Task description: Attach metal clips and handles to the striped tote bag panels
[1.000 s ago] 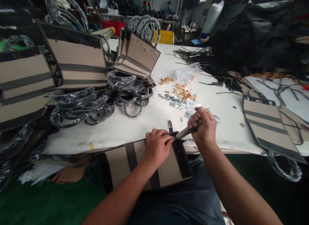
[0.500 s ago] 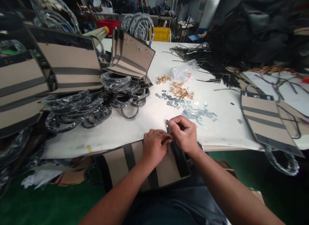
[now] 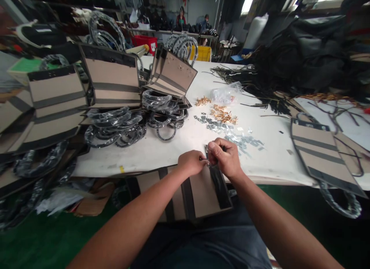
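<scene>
Together, both hands (image 3: 208, 160), striped panel (image 3: 202, 190), white table (image 3: 185, 145)

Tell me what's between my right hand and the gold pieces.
In the head view, scattered silvery pieces lie between your right hand and the gold pieces.

Both the bare left hand (image 3: 192, 163) and the bare right hand (image 3: 227, 157) are left uncovered by any cloth, and the wrists are seen bare as well. The bare, smooth left forearm (image 3: 135, 211) is tapered from a broad lower part to a slimmer wrist, and the same shape is shown by the bare right forearm (image 3: 271, 207). The lap is covered by a dark blue cloth garment (image 3: 231, 242), by which the thighs are wrapped; its surface is creased with soft folds, and some of these are caught by a faint grey-blue light. At the bottom edge, a darker, teal-tinged patch of fabric (image 3: 179, 259) is seen.
</scene>
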A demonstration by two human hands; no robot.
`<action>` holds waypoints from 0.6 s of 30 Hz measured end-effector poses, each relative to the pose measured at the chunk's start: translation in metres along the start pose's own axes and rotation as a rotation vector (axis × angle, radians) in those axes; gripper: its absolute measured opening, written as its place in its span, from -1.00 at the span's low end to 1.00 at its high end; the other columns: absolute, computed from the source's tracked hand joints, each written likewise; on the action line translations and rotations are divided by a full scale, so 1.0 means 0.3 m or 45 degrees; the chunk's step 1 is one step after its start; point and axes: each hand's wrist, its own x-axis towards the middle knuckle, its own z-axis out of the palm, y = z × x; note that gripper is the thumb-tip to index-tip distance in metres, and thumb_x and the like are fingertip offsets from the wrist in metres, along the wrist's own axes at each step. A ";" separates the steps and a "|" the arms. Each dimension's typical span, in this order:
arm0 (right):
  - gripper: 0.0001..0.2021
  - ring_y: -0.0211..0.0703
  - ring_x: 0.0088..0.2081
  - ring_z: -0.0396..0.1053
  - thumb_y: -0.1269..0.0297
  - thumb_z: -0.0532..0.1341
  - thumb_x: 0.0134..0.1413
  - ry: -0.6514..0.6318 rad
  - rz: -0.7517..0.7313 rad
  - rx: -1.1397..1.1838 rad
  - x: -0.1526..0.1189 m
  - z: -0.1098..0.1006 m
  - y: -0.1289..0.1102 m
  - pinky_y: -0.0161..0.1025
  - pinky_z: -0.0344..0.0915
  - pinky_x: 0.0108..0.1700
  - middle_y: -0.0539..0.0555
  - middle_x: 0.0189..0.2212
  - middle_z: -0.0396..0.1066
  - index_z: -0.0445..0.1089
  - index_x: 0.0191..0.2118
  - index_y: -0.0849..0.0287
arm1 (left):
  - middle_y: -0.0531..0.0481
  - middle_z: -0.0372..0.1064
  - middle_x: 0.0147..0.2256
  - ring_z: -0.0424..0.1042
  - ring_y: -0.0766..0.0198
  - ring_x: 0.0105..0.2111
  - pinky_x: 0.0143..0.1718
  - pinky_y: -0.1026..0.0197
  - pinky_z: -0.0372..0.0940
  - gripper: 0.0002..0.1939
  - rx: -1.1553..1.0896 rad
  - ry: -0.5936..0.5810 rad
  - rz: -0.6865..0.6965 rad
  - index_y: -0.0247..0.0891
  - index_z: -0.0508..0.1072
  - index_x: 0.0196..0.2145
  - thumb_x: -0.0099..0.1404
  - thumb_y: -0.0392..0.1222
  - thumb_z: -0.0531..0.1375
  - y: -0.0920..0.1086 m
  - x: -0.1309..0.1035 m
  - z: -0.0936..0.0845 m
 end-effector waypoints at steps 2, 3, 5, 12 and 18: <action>-0.50 -0.26 -0.61 0.20 -0.18 0.33 0.18 -0.079 -0.027 -0.094 -0.007 0.024 -0.013 -0.29 0.18 -0.52 -0.05 -0.68 0.30 0.34 -0.55 0.12 | 0.00 0.63 -0.23 0.57 0.07 -0.23 -0.33 0.18 0.28 -0.75 -0.001 -0.036 0.006 -0.07 0.64 -0.27 0.33 0.04 0.20 -0.003 0.012 -0.008; -0.50 -0.26 -0.60 0.20 -0.18 0.33 0.18 -0.117 -0.045 -0.146 -0.010 0.037 -0.018 -0.29 0.18 -0.51 -0.05 -0.67 0.29 0.35 -0.54 0.13 | -0.02 0.63 -0.20 0.57 0.06 -0.21 -0.33 0.19 0.29 -0.74 -0.003 -0.048 0.008 -0.08 0.64 -0.23 0.33 0.04 0.19 -0.005 0.015 -0.011; -0.51 -0.26 -0.57 0.19 -0.16 0.34 0.16 -0.187 -0.094 -0.248 -0.012 0.056 -0.020 -0.29 0.18 -0.48 -0.05 -0.65 0.29 0.35 -0.55 0.14 | -0.06 0.62 -0.13 0.57 0.03 -0.15 -0.30 0.19 0.30 -0.72 -0.005 -0.060 0.011 -0.12 0.63 -0.17 0.34 0.02 0.18 -0.009 0.018 -0.015; -0.55 -0.26 -0.58 0.20 0.00 0.27 0.28 -0.199 -0.095 -0.270 -0.007 0.033 0.004 -0.27 0.17 -0.48 -0.05 -0.65 0.28 0.32 -0.57 0.13 | -0.03 0.63 -0.27 0.57 0.06 -0.26 -0.32 0.17 0.28 -0.74 -0.056 -0.035 -0.008 -0.10 0.65 -0.31 0.29 0.06 0.22 -0.019 0.007 -0.016; -0.53 -0.22 -0.65 0.20 -0.05 0.25 0.31 0.128 -0.149 0.050 -0.014 -0.023 -0.019 -0.24 0.15 -0.57 -0.05 -0.68 0.23 0.25 -0.56 0.07 | 0.12 0.64 -0.24 0.56 0.16 -0.22 -0.29 0.20 0.27 -0.80 -0.129 0.011 -0.011 0.06 0.67 -0.27 0.25 0.08 0.27 -0.037 0.019 0.009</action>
